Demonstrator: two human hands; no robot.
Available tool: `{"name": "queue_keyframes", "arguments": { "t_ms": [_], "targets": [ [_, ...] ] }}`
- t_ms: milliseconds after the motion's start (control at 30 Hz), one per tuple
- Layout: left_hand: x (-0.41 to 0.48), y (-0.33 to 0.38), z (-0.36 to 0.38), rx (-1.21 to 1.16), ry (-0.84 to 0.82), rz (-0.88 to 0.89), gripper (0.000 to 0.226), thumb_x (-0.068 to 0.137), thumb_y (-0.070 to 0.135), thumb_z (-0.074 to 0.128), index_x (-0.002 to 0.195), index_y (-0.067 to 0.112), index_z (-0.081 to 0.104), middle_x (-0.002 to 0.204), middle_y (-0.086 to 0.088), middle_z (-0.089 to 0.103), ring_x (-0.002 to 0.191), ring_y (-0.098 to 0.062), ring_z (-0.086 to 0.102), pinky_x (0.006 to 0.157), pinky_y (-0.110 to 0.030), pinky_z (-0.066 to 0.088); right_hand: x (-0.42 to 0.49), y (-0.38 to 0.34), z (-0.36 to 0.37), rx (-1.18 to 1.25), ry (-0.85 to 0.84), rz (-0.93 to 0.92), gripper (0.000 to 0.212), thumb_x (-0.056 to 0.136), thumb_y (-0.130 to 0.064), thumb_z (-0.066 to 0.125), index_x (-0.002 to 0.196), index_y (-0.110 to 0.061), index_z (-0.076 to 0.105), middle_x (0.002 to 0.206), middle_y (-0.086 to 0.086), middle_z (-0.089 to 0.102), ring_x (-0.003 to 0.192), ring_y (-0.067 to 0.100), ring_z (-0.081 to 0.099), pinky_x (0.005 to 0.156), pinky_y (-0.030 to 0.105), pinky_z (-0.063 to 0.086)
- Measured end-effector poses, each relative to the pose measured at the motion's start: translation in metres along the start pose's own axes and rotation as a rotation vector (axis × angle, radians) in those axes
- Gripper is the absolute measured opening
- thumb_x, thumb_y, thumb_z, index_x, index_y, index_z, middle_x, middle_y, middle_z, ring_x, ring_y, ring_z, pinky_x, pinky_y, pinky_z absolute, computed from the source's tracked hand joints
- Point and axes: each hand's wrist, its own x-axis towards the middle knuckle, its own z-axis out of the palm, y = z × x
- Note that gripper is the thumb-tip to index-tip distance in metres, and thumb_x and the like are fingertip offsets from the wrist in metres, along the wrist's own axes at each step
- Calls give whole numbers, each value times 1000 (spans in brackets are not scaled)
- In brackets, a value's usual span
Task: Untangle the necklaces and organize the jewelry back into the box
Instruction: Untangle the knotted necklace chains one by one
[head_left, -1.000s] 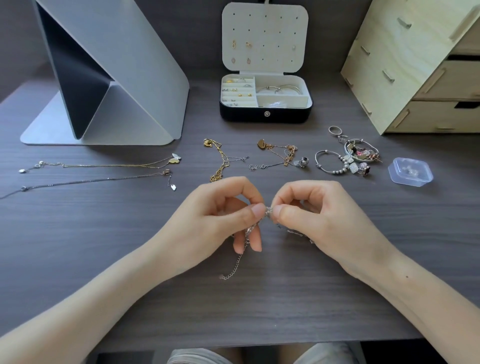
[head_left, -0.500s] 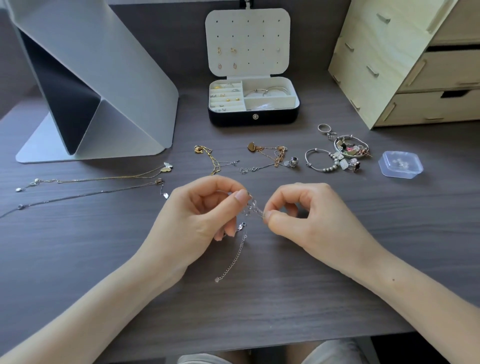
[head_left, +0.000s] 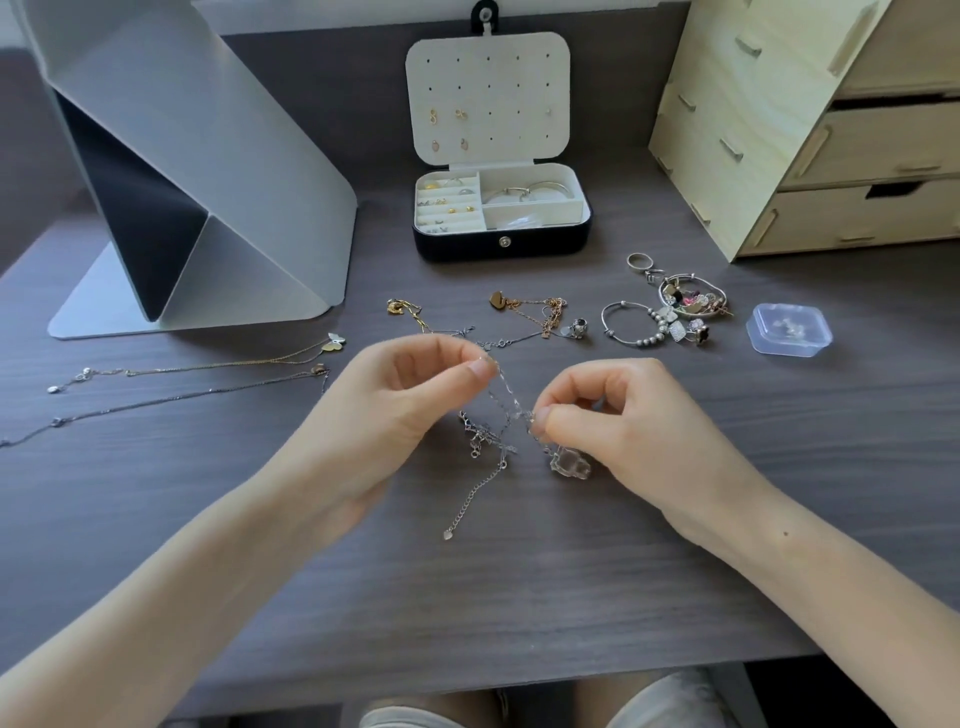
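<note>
A tangled silver chain (head_left: 491, 441) hangs between my hands above the middle of the dark desk. My left hand (head_left: 400, 400) pinches its upper end with thumb and forefinger. My right hand (head_left: 618, 415) pinches the other end lower down, with a clear pendant (head_left: 570, 463) dangling under it. A loose tail of the chain trails on the desk toward me. The open jewelry box (head_left: 501, 244) stands at the back centre, with earrings on its lid and rings and bangles in its compartments. Two straight necklaces (head_left: 197, 374) lie at the left. Tangled gold chains (head_left: 540, 314) lie beyond my hands.
A grey folded stand (head_left: 208, 171) occupies the back left. A wooden drawer unit (head_left: 810, 130) stands at the back right. Bracelets and rings (head_left: 675, 312) are heaped in front of it, beside a small clear plastic case (head_left: 788, 330). The desk's front edge runs just above my knees.
My hands have drawn apart, the left rising and the right dropping, so the silver chain stretches out between them and the clear pendant shows under the right hand.
</note>
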Motion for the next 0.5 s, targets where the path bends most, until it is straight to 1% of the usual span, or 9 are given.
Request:
{"name": "queue_keyframes", "arguments": {
  "t_ms": [67,133,200,267,367,433,500],
  "targets": [
    [3,0,2,-2,-43,-36,10,73,18,74,66,19,68,75,4,67,70,-6,55,70,-24,37,1,-1,-1,38,-1,12,12,76,-7,63,64,-7,65,58,-1,55,50,4,41,47,12,31],
    [5,1,5,11,-63,-54,12,72,15,69,61,21,67,71,3,67,66,-6,56,70,-24,38,1,-1,-2,71,-7,25,13,77,-4,61,64,-6,64,61,1,57,52,4,43,47,11,32],
    [7,4,7,28,-65,-61,18,70,10,70,57,22,66,68,2,67,63,-7,55,69,-24,39,2,-1,-3,85,-9,37,14,77,-4,61,64,-6,64,64,4,60,54,5,45,49,12,34],
    [8,8,9,40,-56,-76,16,62,10,68,54,23,64,66,-2,65,61,-9,52,66,-26,37,2,-1,-3,85,-1,45,15,78,-4,61,64,-8,65,65,4,61,58,6,48,54,15,36],
    [12,12,9,62,-38,-102,15,57,10,63,51,23,56,65,-11,54,59,-17,44,60,-28,30,3,0,-5,91,18,47,16,77,-5,62,63,-10,65,65,2,61,66,9,52,63,23,39],
    [15,14,10,106,-33,-101,16,54,9,58,49,23,51,58,-6,48,53,-16,39,55,-29,24,4,0,-6,88,26,44,15,77,-4,62,63,-10,65,65,1,61,66,8,53,64,21,39],
    [18,14,12,196,-32,-69,19,56,7,57,50,21,46,52,3,43,49,-13,35,51,-26,22,4,0,-7,82,22,45,15,77,-4,63,63,-9,65,64,0,61,65,8,52,61,18,39]
  ]
}}
